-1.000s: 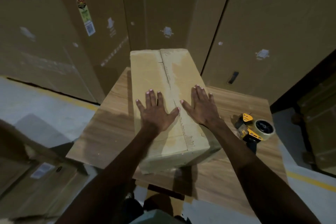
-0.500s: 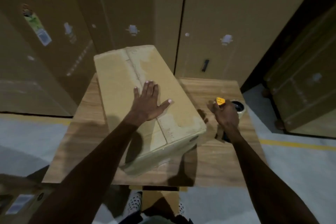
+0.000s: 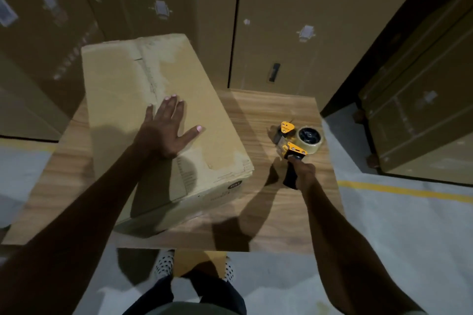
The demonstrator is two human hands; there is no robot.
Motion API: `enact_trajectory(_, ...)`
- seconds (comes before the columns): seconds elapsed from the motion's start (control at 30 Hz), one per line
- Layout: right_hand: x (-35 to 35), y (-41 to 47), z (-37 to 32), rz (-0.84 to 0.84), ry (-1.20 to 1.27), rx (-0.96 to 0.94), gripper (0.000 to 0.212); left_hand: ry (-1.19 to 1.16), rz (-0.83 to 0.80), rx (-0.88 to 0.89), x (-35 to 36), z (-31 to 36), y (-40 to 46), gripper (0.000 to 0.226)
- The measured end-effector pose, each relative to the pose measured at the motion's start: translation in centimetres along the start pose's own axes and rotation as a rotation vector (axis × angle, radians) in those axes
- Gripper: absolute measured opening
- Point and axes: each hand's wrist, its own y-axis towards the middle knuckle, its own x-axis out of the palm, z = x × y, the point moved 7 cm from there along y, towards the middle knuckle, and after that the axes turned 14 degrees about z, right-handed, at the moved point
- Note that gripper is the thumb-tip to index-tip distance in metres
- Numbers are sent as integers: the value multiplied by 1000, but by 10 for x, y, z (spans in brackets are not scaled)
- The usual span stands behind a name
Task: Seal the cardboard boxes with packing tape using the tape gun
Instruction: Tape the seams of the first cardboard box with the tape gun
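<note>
One cardboard box point(image 3: 158, 120) lies on the wooden table point(image 3: 268, 225), set at a slant, its near right corner close to the table's middle; both top flaps are down and meet along a centre seam point(image 3: 151, 79) running away from me; patches of old tape residue show pale along it, but I judge no fresh strip is laid yet.

Left hand point(image 3: 166, 130) rests flat on the box top, fingers straight and spread, thumb out to the right, holding nothing, just pressing the flaps shut; right hand point(image 3: 302, 174) is wrapped round the black handle of the tape gun point(image 3: 294, 146), which sits on the table to the right of the box, well apart from it; roll of clear tape point(image 3: 309, 137) on the far side, yellow plates facing up.

Step in hand, as I read it: picking up the gun, sealing not begun; next move calls for lifting the gun across to one end of the seam, planting the tape's free end over the box edge, then drawing along the seam while the left hand keeps the flaps level and shifts clear of the path.

Hard to make out: the cutter and any loose tape tail at the gun's nose, too small and dim; right fingers mostly hidden behind the hand's back; far end of the box and its far face out of sight; light is low, shadows cover the near left of the box; tall cartons point(image 3: 307, 20) behind stand as a wall, their labels blurred.
</note>
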Motion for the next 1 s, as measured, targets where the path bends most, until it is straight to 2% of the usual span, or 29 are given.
enact_trajectory(0.1, 25, 29, 9, -204, 27, 125, 46, 10, 56, -4, -4, 2, -3, 105)
enact_trajectory(0.2, 36, 24, 2, -350, 25, 166, 19, 44, 41, -22, -6, 3, -2, 105)
enact_trajectory(0.27, 28, 12, -14, -308, 0, 142, 8, 51, 45, -20, -7, 4, -1, 106)
enact_trajectory(0.33, 24, 11, -25, -282, -16, 107, 7, 35, 48, -23, -6, 3, -2, 103)
enact_trajectory(0.47, 8, -5, -50, -194, 36, -9, 23, -21, 23, -39, -3, 2, -1, 108)
enact_trajectory(0.53, 2, -22, -68, -158, 126, -80, 22, -32, -13, -60, -2, 1, 1, 108)
enact_trajectory(0.6, 7, -44, -79, -246, 200, -54, 7, -15, -22, -56, -2, 0, 4, 105)
enact_trajectory(0.67, 12, -68, -88, -337, 211, -18, 14, -3, 44, -25, -5, 0, 9, 103)
enact_trajectory(0.77, 14, -100, -101, -360, 209, -58, 20, -26, 171, 18, -13, -1, 24, 95)
enact_trajectory(0.9, 15, -149, -118, -342, 179, -190, 17, -244, 192, -35, -24, -1, 47, 75)
enact_trajectory(1.0, 20, -195, -134, -365, 104, -265, 17, -589, 141, -135, -31, -1, 68, 53)
